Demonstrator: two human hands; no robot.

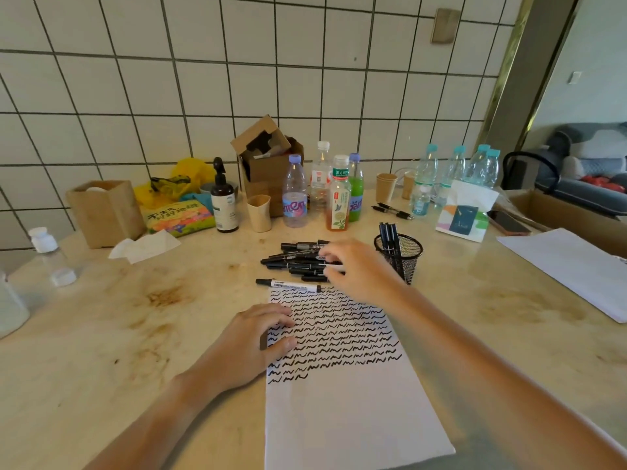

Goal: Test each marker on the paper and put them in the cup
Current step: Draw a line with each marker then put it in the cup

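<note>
A white sheet of paper [349, 412] lies in front of me, its upper half covered in rows of black squiggles. My left hand [251, 344] rests flat on the paper's left edge, fingers spread. Beyond the paper's top lies a pile of black markers [295, 257]; one marker [288, 285] lies apart along the top edge. My right hand [356, 269] is over the pile's right side, fingers curled around a marker there. A black mesh cup [403, 256] stands just right of that hand with a few markers upright in it.
Several drink bottles [322, 191], paper cups [259, 212], a brown pump bottle [224, 201] and cardboard boxes [268, 164] line the back by the tiled wall. A tissue pack [464, 212], phone and more paper [576, 266] lie to the right. Plastic bottles stand at far left.
</note>
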